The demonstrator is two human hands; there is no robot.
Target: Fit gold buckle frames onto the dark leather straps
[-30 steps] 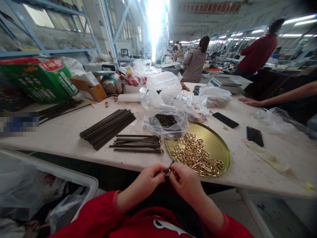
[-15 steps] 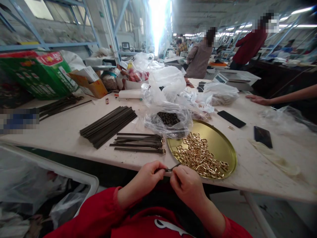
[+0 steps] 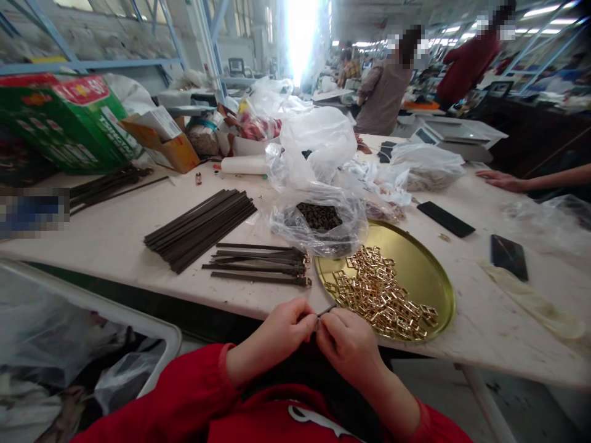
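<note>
Before the near edge of the worktable [image 3: 111, 243], between my hands: one dark strap [image 3: 328, 309], a short length showing, the rest hidden by my fingers. Left hand [image 3: 289, 325]: thumb and fingertips pinched narrow on the strap. Right hand [image 3: 349, 339]: fingers curled, closed on the same strap, just beside the left. Beyond the right hand: one round gold-coloured tray [image 3: 410, 246], bearing a heap of gold-coloured buckles [image 3: 373, 298]. Left of the tray: a small group of buckled straps [image 3: 258, 267], buckle ends toward it; farther left, a larger stack of plain straps [image 3: 201, 229], laid slantwise. Behind: one clear plastic bag [image 3: 289, 227], open, containing small dark pieces [image 3: 319, 216]. Far right: a co-worker's hand [image 3: 503, 180], resting on the tabletop.
</note>
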